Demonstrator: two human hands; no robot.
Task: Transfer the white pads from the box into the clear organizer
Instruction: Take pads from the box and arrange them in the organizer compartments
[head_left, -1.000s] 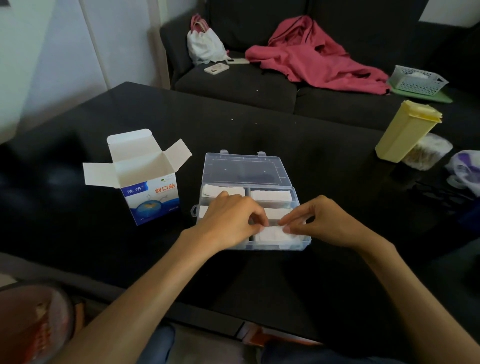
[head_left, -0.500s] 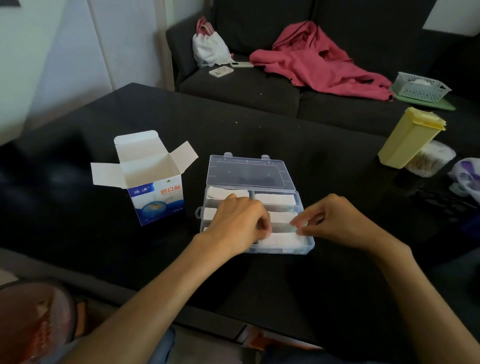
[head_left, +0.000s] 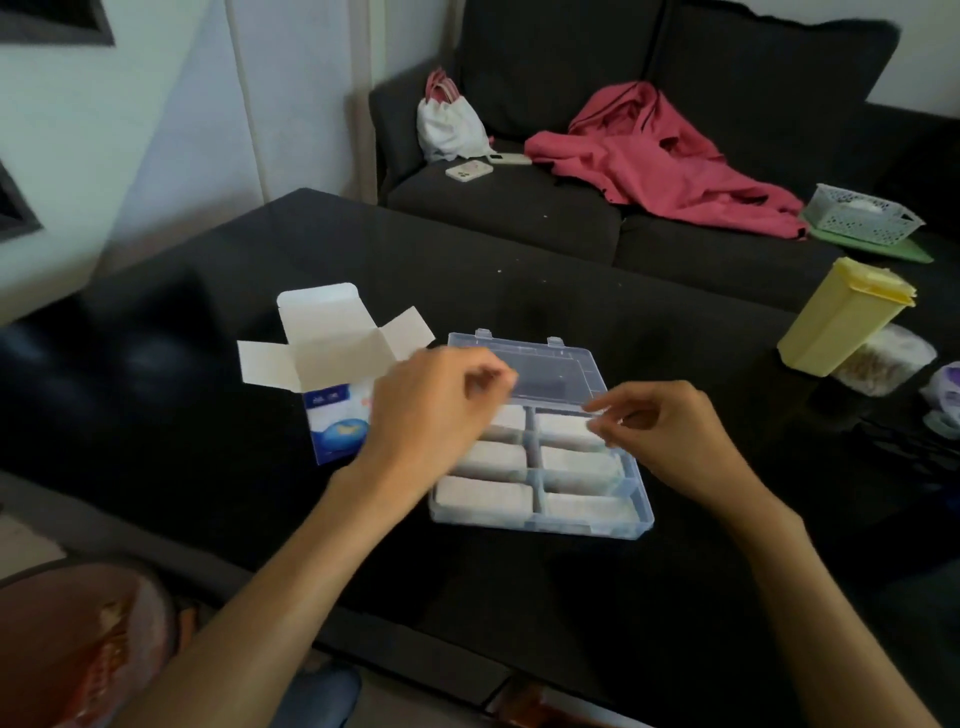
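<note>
While white pads (head_left: 485, 496) fill the compartments of the clear organizer (head_left: 540, 525) on the black table (head_left: 519, 597), both hands hover over it: the left hand (head_left: 431, 415) and right hand (head_left: 670, 431) have loosely curled fingers, blurred, seemingly holding nothing. Just left stands the opened box (head_left: 332, 384); farther right, a yellow container (head_left: 841, 317).

Colours and patterns on and around the black worktop (head_left: 519, 291)

White pads (head_left: 483, 496) in clear organizer (head_left: 540, 525); box (head_left: 332, 415) white inside, blue print outside; pale yellow container (head_left: 841, 322); pink garment (head_left: 665, 161) on dark grey sofa (head_left: 571, 52); white perforated basket (head_left: 862, 213) on green tray (head_left: 883, 249)
</note>
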